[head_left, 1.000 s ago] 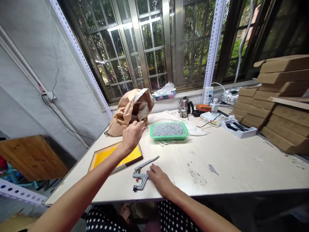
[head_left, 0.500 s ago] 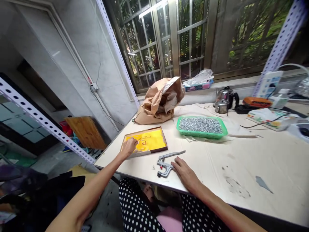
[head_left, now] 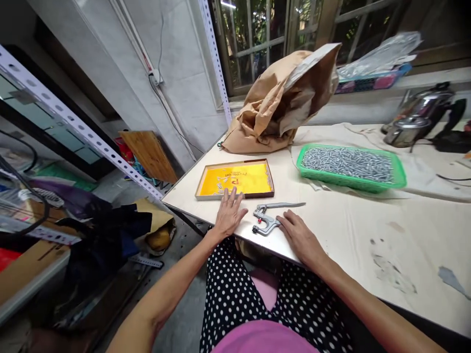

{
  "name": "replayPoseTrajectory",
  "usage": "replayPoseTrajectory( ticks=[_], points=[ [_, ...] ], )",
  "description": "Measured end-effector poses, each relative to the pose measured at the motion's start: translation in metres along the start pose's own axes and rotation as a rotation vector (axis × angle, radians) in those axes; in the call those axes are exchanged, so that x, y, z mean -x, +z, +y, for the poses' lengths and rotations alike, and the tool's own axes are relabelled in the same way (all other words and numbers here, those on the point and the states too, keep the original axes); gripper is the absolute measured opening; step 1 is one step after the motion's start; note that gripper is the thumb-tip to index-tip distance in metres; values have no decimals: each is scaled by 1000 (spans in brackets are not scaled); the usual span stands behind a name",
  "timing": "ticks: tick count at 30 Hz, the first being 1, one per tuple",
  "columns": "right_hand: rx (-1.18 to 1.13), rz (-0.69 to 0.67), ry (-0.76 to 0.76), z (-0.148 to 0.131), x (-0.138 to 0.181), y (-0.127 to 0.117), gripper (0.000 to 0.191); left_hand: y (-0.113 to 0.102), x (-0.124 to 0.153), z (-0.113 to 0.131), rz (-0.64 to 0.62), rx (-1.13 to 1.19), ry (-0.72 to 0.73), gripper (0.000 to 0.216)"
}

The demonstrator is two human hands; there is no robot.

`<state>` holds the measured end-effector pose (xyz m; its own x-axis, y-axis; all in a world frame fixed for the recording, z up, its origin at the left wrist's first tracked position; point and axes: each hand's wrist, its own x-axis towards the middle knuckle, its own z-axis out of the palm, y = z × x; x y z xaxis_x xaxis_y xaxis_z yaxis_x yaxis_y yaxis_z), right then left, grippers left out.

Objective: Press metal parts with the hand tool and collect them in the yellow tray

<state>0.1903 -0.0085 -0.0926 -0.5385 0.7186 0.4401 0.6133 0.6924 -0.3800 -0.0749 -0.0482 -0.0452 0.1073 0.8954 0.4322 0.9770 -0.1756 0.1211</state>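
Observation:
My left hand, fingers spread, is at the front edge of a shallow box with a yellow bottom. Small pale metal pieces are scattered inside the box, mostly in its left part. To the right, grey snap-fastener pliers with a red tip in the jaw lie on the table. My right hand is closed over their lower handle, which it hides. The upper handle stands apart from the lower one. Nothing shows in my left hand.
Behind the box sits a crumpled brown paper bag. A green tray full of small metal pins stands right of it. Metal pots are at the back right. A grey scrap lies on the table at right.
My left hand has come out of the yellow-bottomed box to its front edge, and its fingers have opened from a pinch. My right hand stays at the pliers. The view has tilted down.

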Motion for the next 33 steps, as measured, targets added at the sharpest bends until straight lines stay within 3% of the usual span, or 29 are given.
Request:
replayPoseTrajectory(
  ticks=[4, 6, 8, 12, 17, 21, 26, 29, 33],
  points=[
    [7, 12, -2, 1, 2, 2, 37, -21, -1, -24, 245, 34, -124, 39],
    [10, 14, 4, 1, 2, 3, 37, -34, 5, -40, 309, 48, -185, 33],
    [11, 11, 10, 2, 2, 4, 37, -41, 16, -53, 236, 57, -162, 31],
    [2, 23, 8, 3, 1, 5, 36, -44, 31, -58, -46, 45, 8, 31],
    [-7, 59, -4, 3, 2, 9, 33, -40, 14, -48, -311, -34, 113, 34],
    [33, 95, -6, 3, 2, 12, 32, -35, -5, -51, -390, -28, 134, 31],
    [111, 127, -24, -3, -2, 11, 29, -32, -7, -59, -346, -3, 53, 28],
    [155, 156, -15, -5, -5, 13, 28, -27, -19, -45, -300, 117, 70, 24],
    [189, 176, 9, -6, -9, 17, 28, -15, -77, 14, -195, 307, 146, 21]
  ],
)
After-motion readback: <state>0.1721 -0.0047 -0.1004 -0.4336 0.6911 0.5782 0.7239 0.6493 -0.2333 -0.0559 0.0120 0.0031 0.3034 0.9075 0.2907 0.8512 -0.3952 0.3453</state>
